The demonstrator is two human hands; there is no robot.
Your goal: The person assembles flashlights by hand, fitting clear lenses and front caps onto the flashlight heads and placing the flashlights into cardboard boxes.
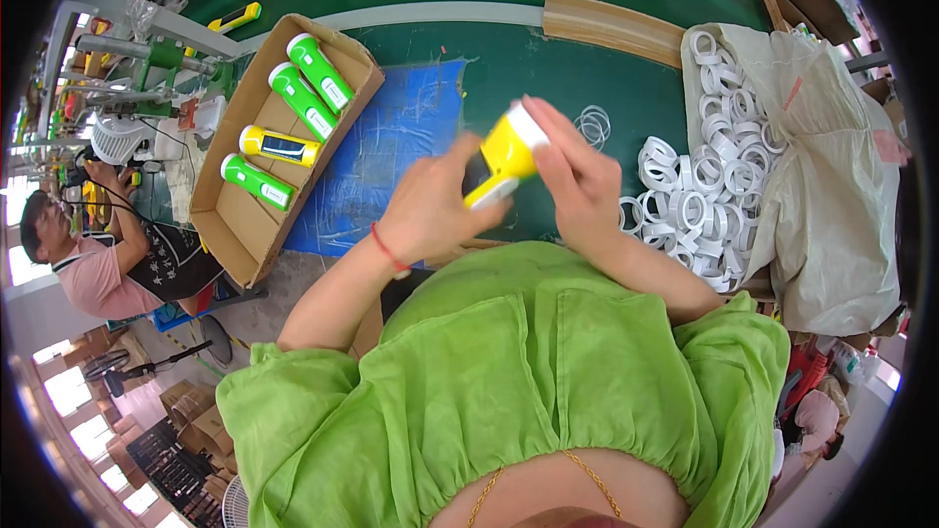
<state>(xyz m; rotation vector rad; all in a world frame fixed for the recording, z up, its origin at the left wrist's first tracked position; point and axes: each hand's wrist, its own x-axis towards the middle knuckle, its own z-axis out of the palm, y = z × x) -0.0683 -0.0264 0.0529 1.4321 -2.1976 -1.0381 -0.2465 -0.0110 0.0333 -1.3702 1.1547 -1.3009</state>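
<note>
A yellow flashlight [504, 153] is held between my hands over the green table, tilted with its wide end up and to the right. My left hand [430, 198], slightly blurred, is closed around its body. The fingers of my right hand [581, 174] close on the white ring [528, 125] at the wide end. Part of the flashlight's body is hidden behind my left hand. Just beyond my right hand, several thin clear rings [592, 125] lie on the table.
On the left, a cardboard box [221, 213] holds green flashlights [256, 182] and a yellow one. Many loose white rings [690, 207] spill from a pale sack [812, 176] on the right. Blue sheeting [377, 161] covers part of the table. Another person [108, 274] sits far left.
</note>
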